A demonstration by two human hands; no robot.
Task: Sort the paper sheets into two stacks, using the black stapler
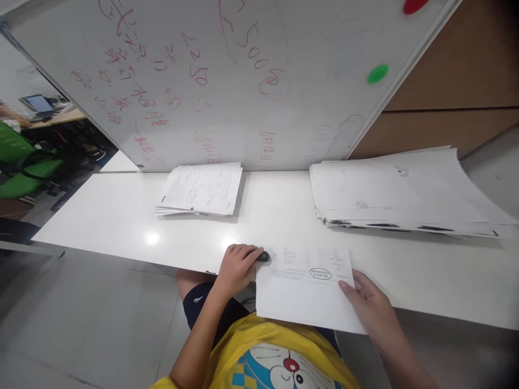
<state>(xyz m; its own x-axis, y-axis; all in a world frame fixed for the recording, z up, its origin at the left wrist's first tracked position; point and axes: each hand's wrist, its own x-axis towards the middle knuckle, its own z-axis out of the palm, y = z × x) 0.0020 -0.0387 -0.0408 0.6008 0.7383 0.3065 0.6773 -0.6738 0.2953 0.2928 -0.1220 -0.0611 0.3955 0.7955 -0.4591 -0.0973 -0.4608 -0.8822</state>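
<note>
- Your left hand (239, 267) is curled round a black object (264, 256); steady it by the paper (302, 300);
- your right hand (373, 308) pinches the paper's right edge; keep it flat.

Whiteboard (324, 65) with red handwriting (259, 60) at far edge of tabletop (275, 205); green disc (378, 74), red disc (414, 5) near board's right side; far left, green chair (16, 154), lit laptop (39, 104).

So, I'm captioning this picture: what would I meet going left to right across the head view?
Green chair → smaller paper stack → left hand → small black object → sheet with an oval mark → right hand. I leave out the larger paper stack, which overlaps the right hand's span.
</note>
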